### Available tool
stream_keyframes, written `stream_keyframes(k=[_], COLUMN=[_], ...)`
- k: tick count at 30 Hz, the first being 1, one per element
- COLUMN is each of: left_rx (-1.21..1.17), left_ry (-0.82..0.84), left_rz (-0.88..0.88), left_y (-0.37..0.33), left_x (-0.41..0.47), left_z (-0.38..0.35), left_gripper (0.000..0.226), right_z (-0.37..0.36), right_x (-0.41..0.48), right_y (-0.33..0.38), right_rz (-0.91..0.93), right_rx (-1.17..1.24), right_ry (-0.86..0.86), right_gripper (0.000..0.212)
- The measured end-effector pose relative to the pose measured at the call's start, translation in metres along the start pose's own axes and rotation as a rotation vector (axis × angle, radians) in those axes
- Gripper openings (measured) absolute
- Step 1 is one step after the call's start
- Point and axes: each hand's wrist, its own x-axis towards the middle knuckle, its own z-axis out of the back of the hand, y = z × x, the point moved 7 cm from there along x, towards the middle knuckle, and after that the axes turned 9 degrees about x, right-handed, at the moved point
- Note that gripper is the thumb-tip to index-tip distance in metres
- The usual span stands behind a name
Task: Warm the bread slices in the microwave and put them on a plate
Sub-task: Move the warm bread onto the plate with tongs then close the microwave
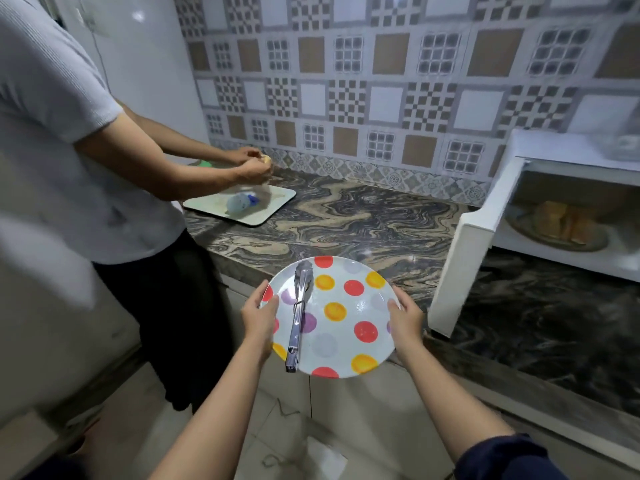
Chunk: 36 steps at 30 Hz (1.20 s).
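We are gripping the polka-dot plate (344,351) by its rim, left hand (258,318) and right hand (405,318) each curled round an edge, at the counter's (346,216) front, with metal tongs (299,313) lying across it. Beyond, the open door (457,271) of the microwave (568,150) is partly blocking the way to the browned bread slices (561,221) inside — seemingly on a dish. Farther left, another person (69,150) is working over a tray (270,202).

**Dark marbled stone countertop with swirling beige veins (346,220), carrying two things**

At its far left lies a flat white rectangular cutting board with rounded corners (277,199), set askew to the counter's front edge. Well apart from it, at the right, stands a boxy white microwave oven (561,150), its door swung open toward the left.
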Motion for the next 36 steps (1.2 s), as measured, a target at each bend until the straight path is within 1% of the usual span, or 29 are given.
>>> stream_keyframes(k=[9,12,17,23,27,32,36], left_rx=[-0.055,-0.074,-0.097,-0.071,-0.065,-0.085,-0.02], left_ry=[-0.036,-0.039,-0.025,0.088,0.189,0.324,0.377], left_rz=[0.012,0.034,0.043,0.034,0.085,0.107,0.093], left_y=[0.014,0.027,0.049,0.071,0.085,0.093,0.089], left_x=[-0.127,-0.178,-0.246,-0.299,-0.322,-0.326,-0.312], left_z=[-0.008,-0.017,-0.052,-0.128,-0.193,-0.278,-0.347], left_gripper=[0.046,0.046,0.046,0.046,0.043,0.041,0.039], right_z=[0.092,0.135,0.218,0.324,0.389,0.45,0.483], right_x=[-0.046,-0.064,-0.087,-0.097,-0.086,-0.056,-0.013], right_y=[0.013,0.019,0.029,0.043,0.056,0.073,0.085], right_rz=[0.014,0.008,-0.03,-0.061,-0.053,-0.007,0.019], right_rx=[-0.013,0.008,0.04,0.101,0.121,0.108,0.119], right_ry=[0.068,0.083,0.058,-0.062,-0.164,-0.272,-0.364], right_gripper=[0.035,0.034,0.038,0.038,0.038,0.037,0.035])
